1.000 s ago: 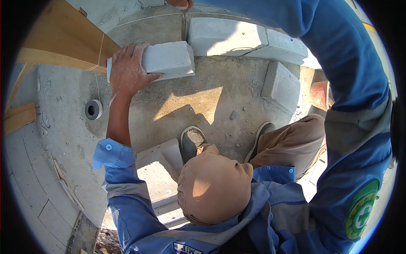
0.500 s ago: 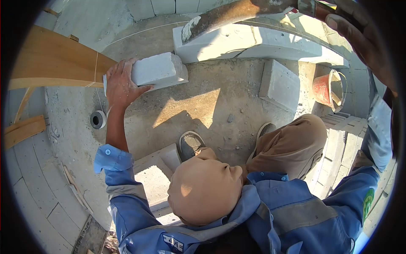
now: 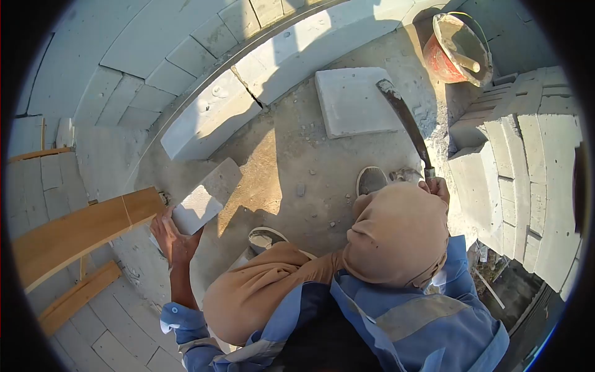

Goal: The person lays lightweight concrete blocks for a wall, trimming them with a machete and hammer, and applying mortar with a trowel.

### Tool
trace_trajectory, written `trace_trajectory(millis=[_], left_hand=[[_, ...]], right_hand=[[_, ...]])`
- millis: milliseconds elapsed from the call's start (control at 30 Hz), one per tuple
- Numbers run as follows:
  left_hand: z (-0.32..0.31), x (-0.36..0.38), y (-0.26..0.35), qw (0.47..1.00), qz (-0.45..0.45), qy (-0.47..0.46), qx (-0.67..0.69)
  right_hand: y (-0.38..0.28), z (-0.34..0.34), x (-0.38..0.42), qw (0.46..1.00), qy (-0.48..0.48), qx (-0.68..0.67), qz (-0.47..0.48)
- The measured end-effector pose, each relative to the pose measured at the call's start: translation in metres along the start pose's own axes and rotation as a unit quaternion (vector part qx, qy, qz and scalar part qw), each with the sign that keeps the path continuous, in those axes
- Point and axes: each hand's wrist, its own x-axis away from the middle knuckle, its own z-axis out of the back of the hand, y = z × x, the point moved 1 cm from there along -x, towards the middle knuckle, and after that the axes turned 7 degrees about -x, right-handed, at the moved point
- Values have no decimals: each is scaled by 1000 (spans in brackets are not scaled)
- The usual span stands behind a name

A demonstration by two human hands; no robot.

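Note:
My left hand [image 3: 170, 239] grips the near end of a grey concrete block [image 3: 206, 194] that lies tilted on the rough floor, next to the end of a wooden plank [image 3: 80, 229]. My right hand [image 3: 437, 186] is closed on the handle of a trowel [image 3: 404, 119], whose mortar-caked blade points up and away over the floor. Under the blade's tip a second block [image 3: 352, 100] lies flat. A curved row of laid blocks [image 3: 211, 118] runs just beyond the held block.
An orange bucket [image 3: 457, 41] with a tool handle in it stands at the top right. Stacked blocks [image 3: 514, 155] rise on the right. My shoes [image 3: 372, 180] rest on the gritty floor. A block wall [image 3: 155, 56] curves behind the row.
The view has swung round. My right hand has brought the trowel down from the top right to beside my knee. My left hand stays on the block, now beside the plank end.

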Motion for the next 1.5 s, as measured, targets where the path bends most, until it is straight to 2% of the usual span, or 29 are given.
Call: trace_trajectory(millis=[33, 100, 133, 200, 233, 267, 300, 333, 400, 433, 500, 533, 600, 733, 833, 933, 1000, 1067, 1100, 1200, 1233, 1300, 1333, 1367, 1400, 1467, 1500], left_hand=[[16, -11, 21, 1000, -8, -5, 10], [37, -32, 55, 999, -37, 6, 24], [45, -46, 73, 999, -42, 7, 17], [58, -84, 116, 997, -69, -21, 41], [65, -106, 141, 996, -80, -17, 37], [69, -127, 168, 993, -81, -47, 73], [68, -147, 195, 988, -81, -78, 110], [64, -166, 220, 985, -113, -80, 104], [52, -196, 268, 979, -159, -87, 98], [44, -209, 292, 974, -189, -71, 105], [33, -226, 332, 964, -240, -63, 92], [28, -229, 346, 959, -258, -65, 95], [17, -238, 369, 958, -272, -62, 73], [15, -242, 375, 957, -273, -69, 75], [20, -241, 378, 957, -283, -59, 14], [20, -241, 381, 957, -280, -72, 30], [22, -238, 381, 957, -278, -84, 25], [24, -234, 382, 958, -276, -74, 22], [25, -230, 383, 958, -279, -68, 20], [27, -222, 383, 958, -274, -79, 41], [26, -210, 379, 960, -263, -84, 42], [21, -195, 378, 949, -305, -17, 75], [22, -187, 378, 953, -291, -15, 79], [26, -176, 376, 946, -314, -23, 75], [26, -168, 374, 938, -337, -29, 72], [21, -156, 369, 941, -328, -32, 77], [19, -150, 367, 935, -345, -28, 73]], right_hand=[[-2, -1, 0, 1000, 4, -5, -7], [-22, -11, 0, 988, 149, 24, 20], [-18, -12, -8, 989, 149, 17, 17], [-10, -18, -30, 986, 100, 21, 131], [-23, -26, -39, 995, 44, -79, 43], [-26, -28, -49, 992, 11, -125, 17], [-29, -38, -55, 992, 41, -109, 40], [-41, -44, -57, 991, 34, -130, -2], [-37, -52, -58, 997, 31, -60, 29], [-38, -53, -56, 997, 44, -65, 21], [-41, -54, -48, 994, -19, -96, 45], [-41, -52, -46, 994, -2, -99, 37], [-44, -51, -47, 992, -23, -74, 104], [-81, -22, -55, 991, -9, -129, 39], [-107, -7, -63, 954, 64, -247, 157], [-120, -8, -64, 937, 60, -286, 189], [-102, -25, -62, 939, 62, -280, 189], [-68, -51, -64, 981, 11, -163, 101], [-47, -62, -68, 995, -88, -48, -19], [-46, -59, -60, 998, -51, -41, -24], [-48, -57, -56, 997, -30, -72, 18], [-59, -43, -53, 994, -16, -103, 45], [-60, -37, -56, 988, 5, -139, 71], [-56, -31, -58, 982, 33, -122, 143], [-52, -29, -59, 982, 19, -114, 147], [-46, -27, -59, 958, -16, -287, 11], [-45, -30, -58, 948, -15, -318, 10]])
